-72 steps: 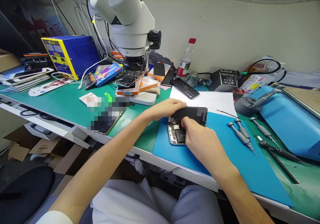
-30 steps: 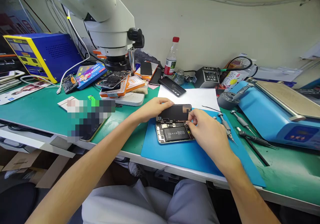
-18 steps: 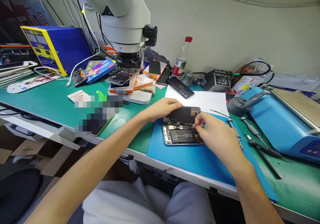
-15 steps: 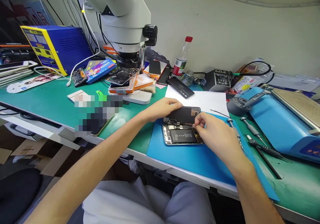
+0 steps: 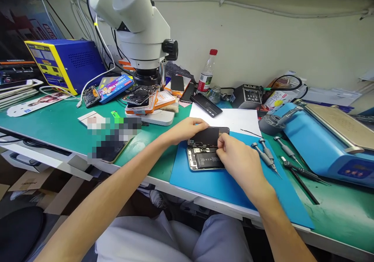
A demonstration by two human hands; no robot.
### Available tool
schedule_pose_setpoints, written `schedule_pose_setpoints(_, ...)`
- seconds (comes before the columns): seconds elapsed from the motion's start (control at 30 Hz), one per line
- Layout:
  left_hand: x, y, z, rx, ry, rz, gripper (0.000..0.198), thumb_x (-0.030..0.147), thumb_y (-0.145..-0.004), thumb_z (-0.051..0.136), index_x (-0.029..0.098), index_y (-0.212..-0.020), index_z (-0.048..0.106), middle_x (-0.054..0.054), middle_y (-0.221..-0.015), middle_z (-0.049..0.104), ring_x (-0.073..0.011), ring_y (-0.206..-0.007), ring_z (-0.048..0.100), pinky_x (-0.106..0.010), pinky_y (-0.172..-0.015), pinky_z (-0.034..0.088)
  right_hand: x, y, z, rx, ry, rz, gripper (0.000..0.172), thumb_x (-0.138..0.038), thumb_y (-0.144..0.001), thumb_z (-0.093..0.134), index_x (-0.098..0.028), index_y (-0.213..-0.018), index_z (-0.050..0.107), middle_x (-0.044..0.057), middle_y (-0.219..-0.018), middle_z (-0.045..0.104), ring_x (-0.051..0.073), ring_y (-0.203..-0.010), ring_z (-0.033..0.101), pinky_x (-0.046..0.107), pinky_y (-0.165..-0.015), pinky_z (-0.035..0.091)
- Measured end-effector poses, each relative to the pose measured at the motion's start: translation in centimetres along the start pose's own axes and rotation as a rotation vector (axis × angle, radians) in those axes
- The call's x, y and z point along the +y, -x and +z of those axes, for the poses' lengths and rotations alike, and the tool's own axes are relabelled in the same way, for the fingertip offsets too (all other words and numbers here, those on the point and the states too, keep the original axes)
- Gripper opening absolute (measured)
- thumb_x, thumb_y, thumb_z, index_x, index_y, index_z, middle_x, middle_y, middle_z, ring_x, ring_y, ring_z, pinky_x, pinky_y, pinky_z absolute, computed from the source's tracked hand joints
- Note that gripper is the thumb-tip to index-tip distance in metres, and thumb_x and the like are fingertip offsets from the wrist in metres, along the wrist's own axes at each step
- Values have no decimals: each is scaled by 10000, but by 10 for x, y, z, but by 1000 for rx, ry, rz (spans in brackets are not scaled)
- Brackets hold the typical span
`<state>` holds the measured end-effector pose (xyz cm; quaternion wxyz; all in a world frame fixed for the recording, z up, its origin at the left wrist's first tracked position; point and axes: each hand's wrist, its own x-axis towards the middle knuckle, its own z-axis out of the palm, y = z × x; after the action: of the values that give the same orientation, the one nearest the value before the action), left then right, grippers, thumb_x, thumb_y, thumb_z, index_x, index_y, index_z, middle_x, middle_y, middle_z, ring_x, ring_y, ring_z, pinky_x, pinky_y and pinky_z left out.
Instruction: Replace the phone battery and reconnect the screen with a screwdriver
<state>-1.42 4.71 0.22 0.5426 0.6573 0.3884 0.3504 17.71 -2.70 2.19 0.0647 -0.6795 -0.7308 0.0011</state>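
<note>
An opened phone lies on the blue mat, its body [image 5: 192, 161] showing a black battery [image 5: 208, 159] and small boards. Its detached black screen [image 5: 201, 136] stands tilted up along the far long edge, inner side towards me. My left hand [image 5: 189, 129] is closed on the screen's top left edge between thumb and fingers. At the right end, my right hand [image 5: 238, 153] is closed in a pinch where screen and body meet. Its fingers cover that end of the phone, and whatever they hold is hidden.
Screwdrivers [image 5: 266, 157] lie right of my right hand, beside a blue machine [image 5: 324, 149]. Behind the phone are white paper [image 5: 233, 118], another phone [image 5: 206, 104] and a bottle [image 5: 206, 77]. A microscope [image 5: 143, 40] stands over stacked phone parts at left.
My right hand has shifted slightly left over the phone, covering more of the battery. My left hand keeps its hold on the screen. The camera view has moved a little.
</note>
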Motion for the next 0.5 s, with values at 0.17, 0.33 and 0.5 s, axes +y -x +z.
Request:
schedule_pose_setpoints(0.17,-2,0,0,1,3,-19,425,565,-908,649,156,-964,753,-38,-955,740,-174,-826,606,-280,-721,421,1,2,-2,44,1,-31,158,-142,-927,484,-238,-926,610,23,-874,716,165,-634,552,326,-591,184)
schedule_pose_setpoints(0.33,-3,-1,-1,-5,15,-20,436,574,-907,660,157,-968,767,-53,-1015,758,-191,-884,639,-286,-766,449,19,15,-6,368,-185,56,127,-216,-927,518,-248,-1016,603,-8,-737,610,178,-637,539,305,-615,303)
schedule_pose_setpoints(0.5,-5,-2,-1,-8,33,-10,446,581,-906,671,153,-988,766,-50,-982,758,-191,-864,640,-293,-780,449,41,29,-2,541,-542,135,136,-320,-956,536,-247,-1041,614,-14,-736,593,170,-600,529,312,-630,415)
